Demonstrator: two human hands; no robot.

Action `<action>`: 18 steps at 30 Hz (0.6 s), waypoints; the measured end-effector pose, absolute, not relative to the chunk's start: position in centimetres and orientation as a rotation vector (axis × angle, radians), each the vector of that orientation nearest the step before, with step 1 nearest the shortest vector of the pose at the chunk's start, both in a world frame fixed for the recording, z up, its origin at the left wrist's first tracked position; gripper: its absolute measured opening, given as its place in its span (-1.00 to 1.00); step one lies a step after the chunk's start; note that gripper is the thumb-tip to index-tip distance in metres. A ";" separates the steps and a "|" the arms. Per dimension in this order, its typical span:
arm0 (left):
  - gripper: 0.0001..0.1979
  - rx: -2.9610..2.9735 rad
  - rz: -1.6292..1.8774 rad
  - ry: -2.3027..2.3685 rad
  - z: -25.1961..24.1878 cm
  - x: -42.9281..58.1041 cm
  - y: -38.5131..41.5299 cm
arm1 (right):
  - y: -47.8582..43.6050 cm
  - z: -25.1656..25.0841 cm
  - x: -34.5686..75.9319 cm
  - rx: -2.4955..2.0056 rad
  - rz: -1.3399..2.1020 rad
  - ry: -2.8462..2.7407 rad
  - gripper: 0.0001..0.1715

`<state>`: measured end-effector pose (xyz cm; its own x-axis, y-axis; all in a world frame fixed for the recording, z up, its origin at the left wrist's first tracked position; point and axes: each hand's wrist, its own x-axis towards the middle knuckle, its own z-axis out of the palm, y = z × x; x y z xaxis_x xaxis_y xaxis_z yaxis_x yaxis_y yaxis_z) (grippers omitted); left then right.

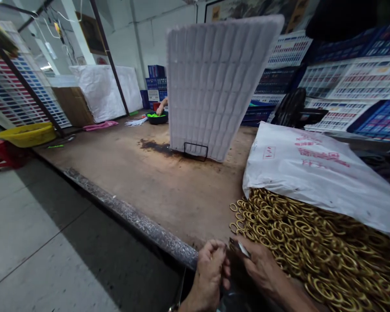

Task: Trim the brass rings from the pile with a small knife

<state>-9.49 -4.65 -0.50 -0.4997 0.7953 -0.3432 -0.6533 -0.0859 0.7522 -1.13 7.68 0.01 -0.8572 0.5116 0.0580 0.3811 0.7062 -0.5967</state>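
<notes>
My left hand [209, 275] and my right hand [261, 268] meet at the near edge of a brown wooden table [156, 182]. Both are closed in a pinch around a small dark flat thing with a pale edge [239, 249], held between them. What that thing is I cannot make out. Just right of my right hand lies a big heap of brass-coloured rings [315, 247], spilling out from under a white plastic bag [318, 173] with red print.
A tall white ribbed stack [214, 86] stands mid-table on a black wire stand. Another person's hand [161, 106] reaches to a dark bowl [157, 117] at the far end. A yellow basin [27, 133] and red stool [0, 152] stand at left. Colour-chart boards line the walls.
</notes>
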 end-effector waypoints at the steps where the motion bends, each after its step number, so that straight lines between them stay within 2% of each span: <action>1: -0.65 0.219 1.743 1.163 -0.6 -9.1 -4.5 | 7.2 0.0 -0.5 -0.692 0.919 -2.687 -0.75; 7: -0.54 0.288 1.612 1.283 -0.3 -7.4 -3.9 | 5.6 0.4 1.8 -0.732 1.115 -2.539 -0.74; 12: -0.65 0.441 1.591 1.374 0.6 -6.1 -3.8 | 5.0 1.5 2.9 -0.808 1.336 -2.374 -0.64; 18: -0.81 0.984 1.624 1.649 1.3 -4.1 -3.9 | 5.6 0.2 5.4 -0.943 1.479 -2.189 -0.50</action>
<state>-4.08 -3.89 1.34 -0.5329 0.8431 0.0728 0.0856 -0.0319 0.9958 5.42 5.63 0.21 -0.7240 0.6843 -0.0864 0.3355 0.2400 -0.9110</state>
